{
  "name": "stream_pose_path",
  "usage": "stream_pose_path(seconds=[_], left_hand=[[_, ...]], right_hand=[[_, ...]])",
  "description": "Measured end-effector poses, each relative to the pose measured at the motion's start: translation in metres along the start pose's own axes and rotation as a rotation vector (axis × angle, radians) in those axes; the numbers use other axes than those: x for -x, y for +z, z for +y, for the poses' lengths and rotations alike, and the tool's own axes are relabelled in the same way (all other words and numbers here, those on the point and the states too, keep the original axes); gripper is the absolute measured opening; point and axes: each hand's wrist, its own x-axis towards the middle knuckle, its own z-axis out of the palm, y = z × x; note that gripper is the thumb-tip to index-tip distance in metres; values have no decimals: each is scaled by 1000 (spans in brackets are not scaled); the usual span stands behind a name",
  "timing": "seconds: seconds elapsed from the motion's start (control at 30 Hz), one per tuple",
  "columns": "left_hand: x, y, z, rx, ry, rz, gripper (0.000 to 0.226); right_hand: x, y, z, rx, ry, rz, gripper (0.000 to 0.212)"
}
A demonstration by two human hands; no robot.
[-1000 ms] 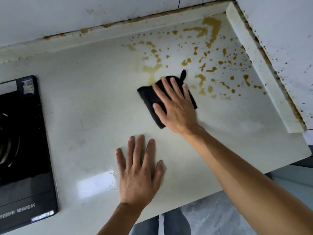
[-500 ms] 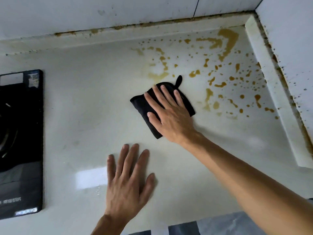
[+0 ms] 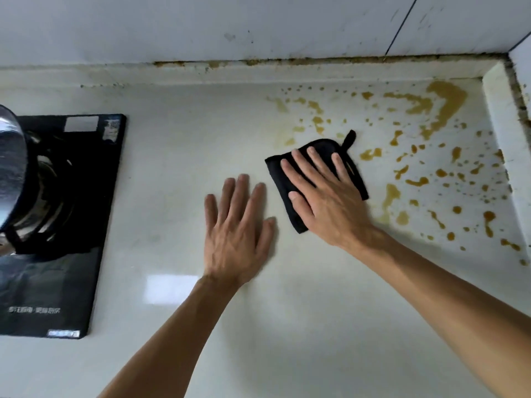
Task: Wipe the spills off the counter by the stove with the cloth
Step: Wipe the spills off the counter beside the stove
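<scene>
Near: my left hand (image 3: 238, 228) lies flat, fingers straight, bracing just left of the cloth (image 3: 316, 179) | Mid: my right hand (image 3: 324, 196) presses flat on the cloth, fingers spread | Far: spills (image 3: 425, 179) right of and behind the cloth; best swept with even pressure toward the counter (image 3: 186, 168) corner.

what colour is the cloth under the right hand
Plain black cloth, hanging loop included; head view.
</scene>
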Motion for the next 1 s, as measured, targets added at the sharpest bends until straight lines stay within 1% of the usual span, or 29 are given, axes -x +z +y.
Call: stream_pose_path(seconds=[0.1, 0.2, 0.3, 0.37, 0.47, 0.53, 0.63, 0.73, 0.87, 0.93, 1.0], left_hand=[[2, 11, -2, 23, -26, 38, 67], [0, 13, -4, 32, -23, 58, 67], [0, 12, -3, 28, -18, 66, 66], [0, 12, -3, 31, -13, 73, 65], [0, 11, -3, 37, -9, 68, 66], [1, 12, -3, 42, -19, 58, 69], [2, 13, -5, 39, -26, 54, 72], [1, 13, -6, 40, -14, 51, 72], [2, 13, -5, 40, -8, 52, 71], [1, 14, -5, 33, -11, 54, 72], [1, 12, -4, 24, -10, 45, 72]], right_hand=[[-42, 6, -8, -46, 24, -17, 58], [-84, 4, 2, -71, 128, -47, 60], [-80, 0, 19, -89, 281, -73, 63], [-56, -1, 11, -84, 326, -65, 67], [-38, -2, -20, -78, 254, -90, 69], [-55, -2, -33, -88, 196, -119, 68], [-97, 4, -35, -102, 159, -135, 65], [-124, 7, -17, -141, 198, -141, 62], [-108, 3, 2, -129, 393, -87, 63], [-88, 3, -6, -83, 377, -46, 63], [-76, 5, -15, -67, 293, -61, 63]])
